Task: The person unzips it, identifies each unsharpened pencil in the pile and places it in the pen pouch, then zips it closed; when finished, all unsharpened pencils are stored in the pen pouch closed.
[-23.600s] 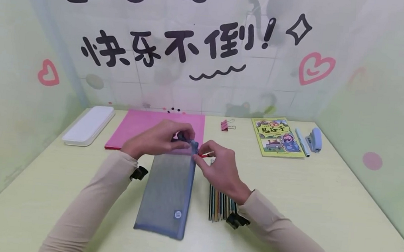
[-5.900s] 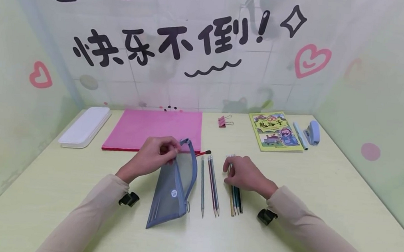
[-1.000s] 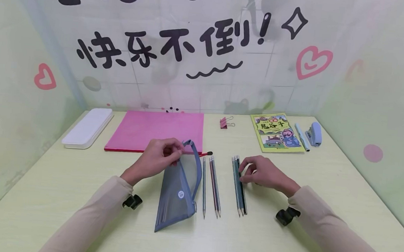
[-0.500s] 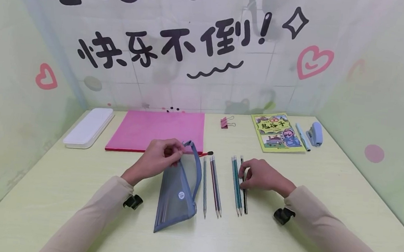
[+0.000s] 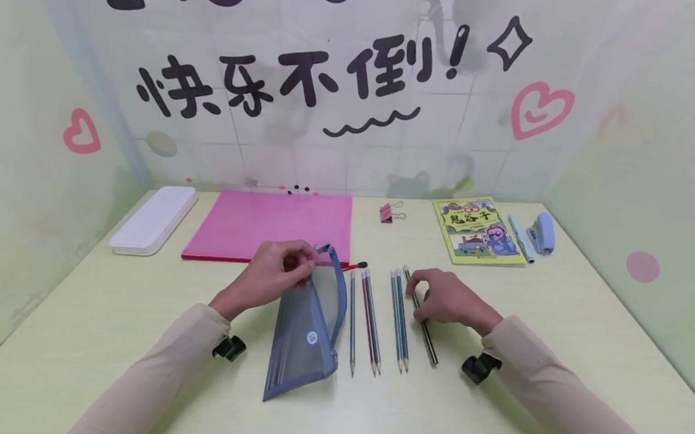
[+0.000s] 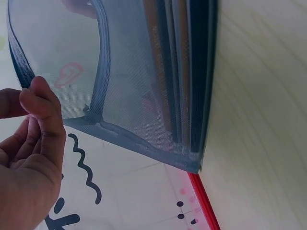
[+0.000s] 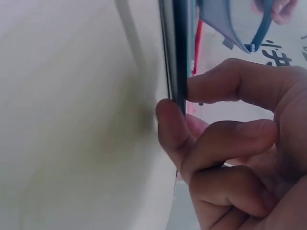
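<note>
My left hand pinches the upper edge of a blue-grey mesh pencil case, holding its zip mouth apart. Through the mesh in the left wrist view, several pencils show inside. My right hand pinches a black striped pencil between thumb and fingers, low over the table. Just left of it lie two teal pencils side by side. Between these and the case are a dark red and a silver-blue pencil together, then a single blue-grey pencil close to the case.
A pink folder lies behind the case, a red strip with a dark end at its corner. A white box is back left. Along the back right are a pink binder clip, a yellow booklet, a light-blue pen and a blue stapler.
Within the last second the black pencil has come apart from the teal pair and turned slantwise; the teal pair has shifted left. Earlier the case lay flat and the pencils were bundled. The left hand stays put.
</note>
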Demonstrator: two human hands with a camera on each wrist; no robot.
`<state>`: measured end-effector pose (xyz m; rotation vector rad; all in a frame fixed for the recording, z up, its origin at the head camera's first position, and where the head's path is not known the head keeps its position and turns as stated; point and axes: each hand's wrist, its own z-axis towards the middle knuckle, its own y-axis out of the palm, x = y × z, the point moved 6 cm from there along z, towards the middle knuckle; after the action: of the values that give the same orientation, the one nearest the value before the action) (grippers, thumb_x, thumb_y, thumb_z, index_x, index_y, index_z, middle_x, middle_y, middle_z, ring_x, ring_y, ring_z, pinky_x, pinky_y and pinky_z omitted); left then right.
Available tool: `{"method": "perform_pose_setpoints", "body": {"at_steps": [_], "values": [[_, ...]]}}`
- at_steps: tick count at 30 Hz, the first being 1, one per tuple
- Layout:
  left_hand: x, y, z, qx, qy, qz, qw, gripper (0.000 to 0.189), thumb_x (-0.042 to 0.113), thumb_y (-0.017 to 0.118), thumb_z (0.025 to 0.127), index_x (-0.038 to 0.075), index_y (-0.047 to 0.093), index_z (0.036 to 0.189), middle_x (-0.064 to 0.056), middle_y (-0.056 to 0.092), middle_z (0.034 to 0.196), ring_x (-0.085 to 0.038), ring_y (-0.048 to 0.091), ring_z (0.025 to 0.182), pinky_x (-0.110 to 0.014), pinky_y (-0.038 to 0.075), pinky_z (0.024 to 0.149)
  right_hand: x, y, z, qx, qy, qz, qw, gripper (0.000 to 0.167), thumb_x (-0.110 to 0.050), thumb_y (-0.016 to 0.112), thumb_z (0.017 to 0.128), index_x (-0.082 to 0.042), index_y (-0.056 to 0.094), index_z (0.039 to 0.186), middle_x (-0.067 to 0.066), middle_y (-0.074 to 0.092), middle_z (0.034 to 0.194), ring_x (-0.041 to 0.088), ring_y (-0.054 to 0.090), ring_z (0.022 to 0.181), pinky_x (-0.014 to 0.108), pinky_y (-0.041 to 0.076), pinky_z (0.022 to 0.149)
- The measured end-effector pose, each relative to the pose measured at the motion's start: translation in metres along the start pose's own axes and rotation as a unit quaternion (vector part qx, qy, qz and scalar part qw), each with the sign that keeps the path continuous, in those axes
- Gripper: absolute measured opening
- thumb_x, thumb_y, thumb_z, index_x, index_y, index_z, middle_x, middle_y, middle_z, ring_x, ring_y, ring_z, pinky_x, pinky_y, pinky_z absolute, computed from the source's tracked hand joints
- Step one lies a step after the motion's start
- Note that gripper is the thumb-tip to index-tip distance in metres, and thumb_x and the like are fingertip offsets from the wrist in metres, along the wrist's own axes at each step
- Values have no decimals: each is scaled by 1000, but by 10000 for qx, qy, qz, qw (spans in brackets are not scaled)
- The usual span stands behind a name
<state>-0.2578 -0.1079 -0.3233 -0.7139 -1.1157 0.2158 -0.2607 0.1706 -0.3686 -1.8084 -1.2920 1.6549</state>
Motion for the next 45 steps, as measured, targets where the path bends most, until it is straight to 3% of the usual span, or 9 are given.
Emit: {"method": "perform_pose_setpoints", "body": {"at_steps": [8, 16, 22, 29, 33, 36, 45], "values": [[0, 2, 0, -70, -14, -127, 9999, 12, 8, 61, 97, 6, 70, 105, -19, 74, 96, -16, 63, 66, -25, 57, 61, -18, -2, 4, 311, -591, 737, 9950, 41, -4, 72, 78, -5, 61, 117, 5, 66, 73, 15, 54, 64, 28, 42, 57], [-1, 5, 1, -111, -123, -120, 9998, 12, 11, 61, 97, 7, 70, 105, -14, 73, 91, -16, 64, 67, -25, 57, 62, -37, 16, 12, 561, -584, 1439, 9863, 42, -5, 70, 83, -8, 58, 123, 6, 70, 80, 15, 56, 63, 27, 44, 57], [0, 9, 2, -199, -93, -130, 9997, 14, 11, 62, 97, 6, 70, 106, -18, 73, 94, -16, 64, 67, -25, 57, 61, -46, 32, 15, 433, -438, 2567, 9645, 44, -7, 69, 88, -8, 54, 130, 7, 70, 82, 15, 46, 51, 26, 40, 52], [1, 8, 3, -197, -38, -97, 9998, 14, 11, 61, 97, 5, 70, 106, -19, 74, 100, -16, 64, 67, -26, 58, 62, -57, 38, 18, 796, -394, 3411, 9358, 44, -9, 65, 92, -10, 50, 133, 8, 70, 85, 14, 45, 53, 25, 39, 53], [1, 8, 2, -178, -58, -130, 9997, 13, 11, 61, 98, 6, 70, 105, -19, 74, 101, -16, 65, 67, -25, 58, 63, -67, 43, 17, 1197, -383, 3539, 9268, 47, -7, 67, 91, -9, 49, 134, 7, 71, 84, 15, 50, 56, 25, 42, 54], [0, 8, 2, -161, -56, -110, 9998, 13, 11, 61, 97, 6, 70, 105, -19, 74, 101, -16, 65, 67, -25, 58, 63, -73, 47, 15, 1408, -398, 3468, 9264, 47, -7, 68, 91, -13, 50, 133, 9, 72, 86, 17, 53, 62, 26, 43, 56], [2, 7, 2, -124, -49, -7, 9999, 15, 12, 61, 98, 5, 70, 107, -18, 74, 94, -15, 65, 67, -25, 58, 63, -87, 56, 7, 1115, -919, 3365, 9305, 48, -7, 68, 91, -16, 50, 134, 8, 71, 90, 18, 67, 67, 25, 46, 60]]}}
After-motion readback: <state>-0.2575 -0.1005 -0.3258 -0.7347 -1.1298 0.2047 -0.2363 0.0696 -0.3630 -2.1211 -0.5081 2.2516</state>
